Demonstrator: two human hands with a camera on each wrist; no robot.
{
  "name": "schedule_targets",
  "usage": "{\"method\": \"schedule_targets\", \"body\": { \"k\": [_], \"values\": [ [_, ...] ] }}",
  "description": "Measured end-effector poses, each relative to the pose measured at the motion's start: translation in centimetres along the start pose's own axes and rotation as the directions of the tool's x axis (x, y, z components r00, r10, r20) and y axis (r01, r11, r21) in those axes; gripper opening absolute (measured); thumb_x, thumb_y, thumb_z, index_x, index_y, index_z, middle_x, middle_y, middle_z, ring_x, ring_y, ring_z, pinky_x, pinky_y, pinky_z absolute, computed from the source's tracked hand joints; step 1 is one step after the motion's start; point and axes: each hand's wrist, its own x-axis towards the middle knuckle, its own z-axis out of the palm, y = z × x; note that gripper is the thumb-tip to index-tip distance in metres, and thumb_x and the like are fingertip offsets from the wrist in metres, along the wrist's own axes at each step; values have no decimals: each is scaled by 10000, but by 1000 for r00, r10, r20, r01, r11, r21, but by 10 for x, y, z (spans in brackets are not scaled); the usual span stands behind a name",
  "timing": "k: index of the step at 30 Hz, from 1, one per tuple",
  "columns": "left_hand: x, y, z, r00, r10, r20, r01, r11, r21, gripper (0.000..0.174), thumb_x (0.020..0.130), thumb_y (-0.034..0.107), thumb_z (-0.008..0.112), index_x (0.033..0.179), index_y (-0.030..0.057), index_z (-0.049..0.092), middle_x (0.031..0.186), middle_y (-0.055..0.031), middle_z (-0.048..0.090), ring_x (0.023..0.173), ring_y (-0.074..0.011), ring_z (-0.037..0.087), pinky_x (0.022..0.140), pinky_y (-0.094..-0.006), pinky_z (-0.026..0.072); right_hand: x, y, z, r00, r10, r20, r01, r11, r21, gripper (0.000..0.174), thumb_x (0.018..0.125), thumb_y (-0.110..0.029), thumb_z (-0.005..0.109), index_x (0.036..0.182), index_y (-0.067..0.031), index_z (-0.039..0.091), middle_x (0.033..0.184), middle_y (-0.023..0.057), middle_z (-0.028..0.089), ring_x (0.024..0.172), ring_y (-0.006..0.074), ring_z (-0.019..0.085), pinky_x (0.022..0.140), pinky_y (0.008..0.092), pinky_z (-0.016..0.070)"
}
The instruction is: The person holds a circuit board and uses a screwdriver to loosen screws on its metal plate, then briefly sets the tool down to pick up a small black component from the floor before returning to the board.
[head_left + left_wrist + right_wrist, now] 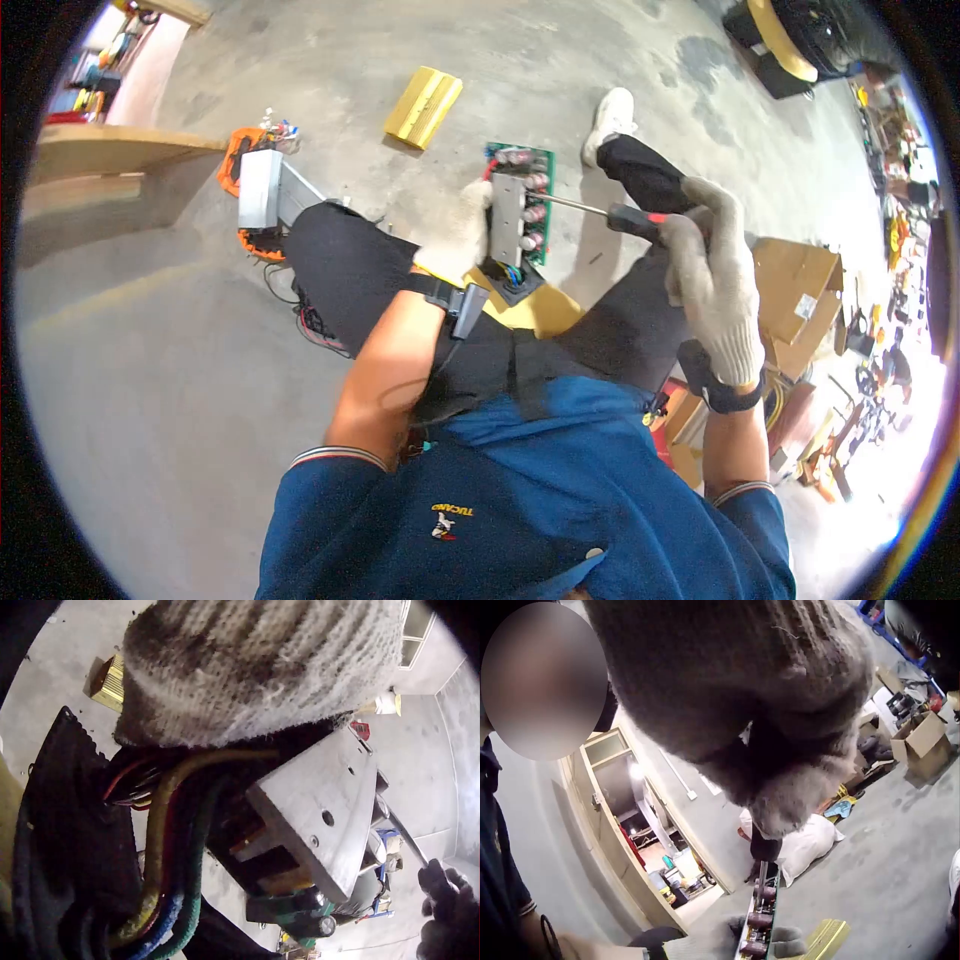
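My gloved left hand (455, 235) grips the left side of a green circuit board (547, 170), holding it over my lap. A flat metal heat sink (508, 220) and several cylindrical capacitors sit on the board. Thick coloured wires (156, 855) run from its near end to a black end plate (71, 840) in the left wrist view. My gloved right hand (715, 285) holds a screwdriver (632, 222) by its black-and-red handle. The shaft points left, its tip at the capacitors beside the heat sink. In the right wrist view the screwdriver (766, 847) overlaps the board's end.
A yellow ribbed casing (423, 107) lies on the concrete floor ahead. By my left knee stands an orange-and-silver device (260, 190) with cables. A cardboard box (795, 290) is at my right, with clutter beyond. A wooden ledge (120, 145) juts in at far left.
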Motion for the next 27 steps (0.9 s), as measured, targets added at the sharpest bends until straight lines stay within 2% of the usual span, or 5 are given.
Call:
{"method": "schedule_targets", "body": {
  "k": [6,12,16,19,27],
  "values": [
    [3,-4,-14,999,-1,41,3,999,-46,448,1020,176,383,1425,73,546,1220,-83,688,908,-201,667,709,-403,615,0,31,3,905,-424,24,423,894,-151,530,942,-62,702,1425,-28,486,1116,164,661,1050,264,663,951,385,536],
    [1,3,-6,995,-84,47,85,996,-22,402,1015,173,405,1360,73,584,1092,-59,664,864,-189,639,679,-395,583,2,11,3,982,176,69,-182,978,102,519,920,-36,697,1396,-15,490,1123,137,653,924,214,677,842,360,563],
    [8,-4,-21,982,-96,164,110,991,-82,393,1016,178,423,1362,78,579,1104,-57,669,864,-187,639,670,-387,579,8,40,7,790,-613,-3,599,773,-208,438,998,-64,632,1408,-15,488,1027,116,663,668,121,611,569,269,490],
    [7,-4,-20,993,-108,50,109,994,-30,418,1019,177,399,1392,87,565,1168,-69,686,885,-194,651,687,-392,600,-2,8,-1,991,99,89,-109,988,109,516,942,-60,680,1416,-17,480,1024,116,651,817,182,657,716,336,556],
    [4,-1,-5,997,-51,-52,54,997,60,436,1024,195,336,1350,52,588,1096,-87,676,877,-207,657,680,-401,607,1,23,-1,924,-380,28,381,919,-97,561,927,-87,712,1431,-16,477,1115,152,675,988,237,680,904,369,551]
  ]
}}
